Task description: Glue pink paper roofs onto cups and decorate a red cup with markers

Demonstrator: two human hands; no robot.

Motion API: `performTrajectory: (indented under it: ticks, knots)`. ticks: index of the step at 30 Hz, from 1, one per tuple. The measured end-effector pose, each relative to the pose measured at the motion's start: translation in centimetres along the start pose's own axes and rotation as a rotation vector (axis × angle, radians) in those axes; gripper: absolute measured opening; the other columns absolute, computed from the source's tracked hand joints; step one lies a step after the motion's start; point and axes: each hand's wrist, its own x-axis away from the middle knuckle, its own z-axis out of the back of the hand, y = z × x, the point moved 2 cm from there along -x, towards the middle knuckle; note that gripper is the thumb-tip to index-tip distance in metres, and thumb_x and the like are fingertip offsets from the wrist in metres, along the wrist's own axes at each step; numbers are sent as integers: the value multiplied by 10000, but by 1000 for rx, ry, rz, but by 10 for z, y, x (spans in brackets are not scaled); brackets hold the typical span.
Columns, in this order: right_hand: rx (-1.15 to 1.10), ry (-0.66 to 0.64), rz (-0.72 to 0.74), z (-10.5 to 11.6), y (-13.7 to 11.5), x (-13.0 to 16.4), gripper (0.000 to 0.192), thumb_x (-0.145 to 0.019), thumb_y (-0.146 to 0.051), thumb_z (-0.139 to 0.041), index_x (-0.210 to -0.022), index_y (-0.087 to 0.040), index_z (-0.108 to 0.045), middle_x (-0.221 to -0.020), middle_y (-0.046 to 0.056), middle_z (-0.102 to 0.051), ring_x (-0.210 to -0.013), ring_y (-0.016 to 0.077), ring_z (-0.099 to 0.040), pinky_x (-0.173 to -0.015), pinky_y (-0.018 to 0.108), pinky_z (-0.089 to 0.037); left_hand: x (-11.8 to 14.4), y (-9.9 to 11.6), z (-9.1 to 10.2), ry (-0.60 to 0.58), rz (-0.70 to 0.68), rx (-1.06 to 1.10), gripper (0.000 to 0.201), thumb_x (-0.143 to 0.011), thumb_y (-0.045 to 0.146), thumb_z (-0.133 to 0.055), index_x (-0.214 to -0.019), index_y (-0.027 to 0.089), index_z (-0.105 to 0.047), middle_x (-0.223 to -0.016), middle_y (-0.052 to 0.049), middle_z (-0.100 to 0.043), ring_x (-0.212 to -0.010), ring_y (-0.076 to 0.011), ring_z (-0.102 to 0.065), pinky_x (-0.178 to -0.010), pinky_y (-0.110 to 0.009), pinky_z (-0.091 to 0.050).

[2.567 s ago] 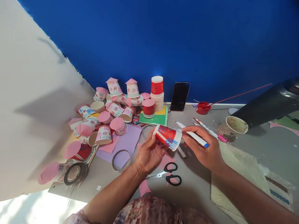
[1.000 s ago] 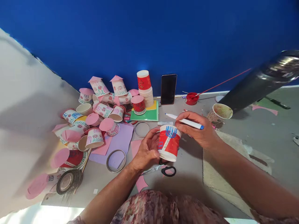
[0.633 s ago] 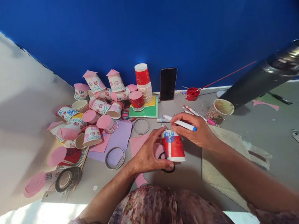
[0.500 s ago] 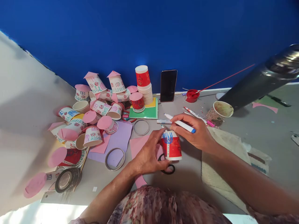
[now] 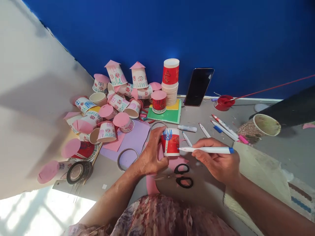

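Compared with half a second earlier, the red paper cup [image 5: 170,141] stands a little farther from the person, upside down on the grey tabletop [image 5: 204,114], and the right hand [image 5: 218,160] has pulled back toward the body instead of resting over the cup's top. That hand now pinches a white marker with a blue end [image 5: 208,150] between thumb and fingers, the marker lying nearly level with its tip touching or just beside the cup's right side. The left hand [image 5: 149,156] wraps loosely around the cup's left side, fingers curved against the wall, where before it lay lower beside the base. The black-handled scissors [image 5: 180,176], earlier half hidden under the cup and hand, now lie in plain view just in front of the cup, partly on a pink paper scrap [image 5: 152,183]. To the left sits a heap of decorated cups with pink roofs [image 5: 115,105] on purple paper [image 5: 134,139], with a tape roll [image 5: 76,171] nearer the edge. Behind the cup are a stack of cups [image 5: 170,82] beside green and yellow card [image 5: 167,115], a dark phone [image 5: 199,86] leaning on the blue wall, loose markers [image 5: 222,126], a red lid [image 5: 222,102] and a used brown cup [image 5: 262,127].
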Motion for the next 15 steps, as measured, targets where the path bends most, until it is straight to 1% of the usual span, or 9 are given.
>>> performTrajectory:
  ticks: [4, 7, 10, 13, 15]
  knots:
    - [101, -31, 127, -4, -2, -1, 35, -944, -256, -754, -916, -235, -756, -792, -1, -799, -603, 136, -719, -511, 206, -515, 0, -3, -3, -10, 18, 22, 1023, -711, 131, -678, -1628, 284, -252, -1592, -148, -396, -1483, -380, -447, -1221, -599, -440]
    - [156, -22, 179, -4, -3, -3, 54, -953, -245, -738, -901, -228, -738, -782, 2, -800, -610, 140, -728, -535, 213, -528, -1, -2, -5, -54, 56, 6, 1013, -731, 121, -699, -1627, 276, -253, -1588, -152, -414, -1472, -363, -478, -1233, -565, -443]
    - [196, -28, 229, -4, -3, -4, 76, -948, -252, -743, -878, -227, -731, -752, 2, -796, -612, 146, -736, -570, 223, -547, -2, 1, -5, -70, 49, -28, 996, -756, 120, -697, -1631, 271, -245, -1579, -155, -428, -1465, -357, -489, -1236, -557, -442]
    - [216, -24, 250, -3, -4, -5, 88, -928, -261, -761, -849, -232, -734, -717, -1, -788, -577, 147, -722, -557, 234, -541, -4, 5, -4, -82, 17, -58, 1023, -755, 101, -675, -1650, 265, -208, -1571, -165, -424, -1475, -366, -473, -1236, -580, -434]
    - [206, -12, 212, -2, -4, -6, 105, -918, -253, -756, -817, -241, -732, -702, 1, -783, -564, 150, -713, -546, 243, -539, -5, 6, -3, -92, 6, -78, 1055, -751, 97, -672, -1668, 266, -178, -1587, -175, -398, -1506, -382, -432, -1246, -613, -408]
